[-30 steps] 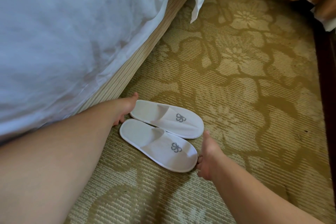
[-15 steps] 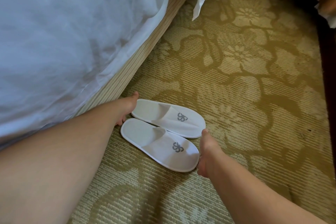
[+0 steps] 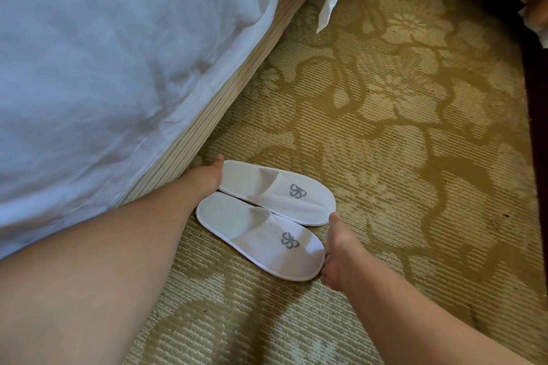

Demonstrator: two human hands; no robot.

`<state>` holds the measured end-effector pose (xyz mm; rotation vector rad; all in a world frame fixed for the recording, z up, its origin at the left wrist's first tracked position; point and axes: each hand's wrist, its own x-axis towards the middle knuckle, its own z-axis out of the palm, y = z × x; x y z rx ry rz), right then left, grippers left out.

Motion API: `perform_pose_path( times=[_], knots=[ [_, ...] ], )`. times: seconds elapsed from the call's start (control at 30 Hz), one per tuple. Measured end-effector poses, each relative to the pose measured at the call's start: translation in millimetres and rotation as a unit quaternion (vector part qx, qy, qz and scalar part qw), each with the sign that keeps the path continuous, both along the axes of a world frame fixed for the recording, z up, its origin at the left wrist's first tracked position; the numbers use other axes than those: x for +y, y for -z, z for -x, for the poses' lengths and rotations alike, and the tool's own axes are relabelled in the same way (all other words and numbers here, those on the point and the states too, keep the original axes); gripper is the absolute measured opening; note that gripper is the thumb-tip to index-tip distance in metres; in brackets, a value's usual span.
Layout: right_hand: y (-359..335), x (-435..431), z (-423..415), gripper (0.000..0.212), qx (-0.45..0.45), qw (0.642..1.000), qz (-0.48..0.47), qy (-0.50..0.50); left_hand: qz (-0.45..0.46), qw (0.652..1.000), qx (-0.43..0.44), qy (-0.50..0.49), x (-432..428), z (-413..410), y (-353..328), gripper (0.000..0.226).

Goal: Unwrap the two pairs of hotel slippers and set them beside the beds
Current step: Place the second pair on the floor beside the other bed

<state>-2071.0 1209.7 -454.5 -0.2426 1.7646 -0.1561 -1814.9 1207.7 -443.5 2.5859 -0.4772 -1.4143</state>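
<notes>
left hand (image 3: pixel 207 178) is touching the slippers (image 3: pixel 258 235) at the heels beside the bed (image 3: pixel 118 53), grip impossible to tell; right hand (image 3: pixel 338 255), spread, is pressing their toes.

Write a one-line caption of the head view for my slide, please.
Left hand at the heel end, right hand at the toe end of a white slipper pair on carpet beside the bed.

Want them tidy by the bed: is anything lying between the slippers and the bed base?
Nothing visible. Only carpet separates the far slipper from the bed base; the left hand touches its heel end there, the right hand the toes.
</notes>
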Motion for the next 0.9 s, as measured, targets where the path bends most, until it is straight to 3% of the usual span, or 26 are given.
perform_pose_path(
  times=[0.4,0.6,0.77,0.9],
  knots=[
    [-4,-1,1,0.083,0.006,1.0,-0.013,-0.017,0.004,1.0,-0.001,0.027,2,-1,0,0.083],
    [-15,-7,4,0.079,0.035,0.996,-0.025,-0.076,-0.031,0.998,0.031,0.04,-9,1,-10,0.08],
    [-27,-19,3,0.084,0.014,0.998,-0.041,-0.051,-0.035,0.995,0.091,0.024,-23,-7,-15,0.092],
    [-25,-43,2,0.088,0.03,0.999,-0.009,-0.041,-0.003,0.996,0.093,0.012,-35,-5,-15,0.088]
  ],
)
